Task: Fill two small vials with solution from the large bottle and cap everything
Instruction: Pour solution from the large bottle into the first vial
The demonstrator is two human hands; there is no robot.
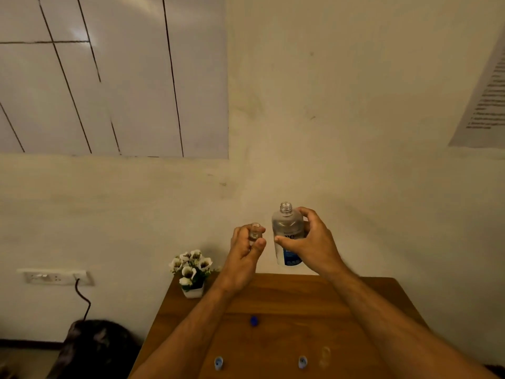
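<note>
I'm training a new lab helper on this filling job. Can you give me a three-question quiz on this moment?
1. True or false: the large bottle is uncapped.
2. Which hand holds the small vial? A) left hand B) right hand C) neither
3. Fill in: the dark blue cap lies on the ____.

Key
1. True: its threaded neck is bare, and the right hand grips it upright above the table.
2. A: the left hand pinches it beside the bottle, open mouth up.
3. Table, between the forearms. Two pale blue caps lie nearer the person.
</note>
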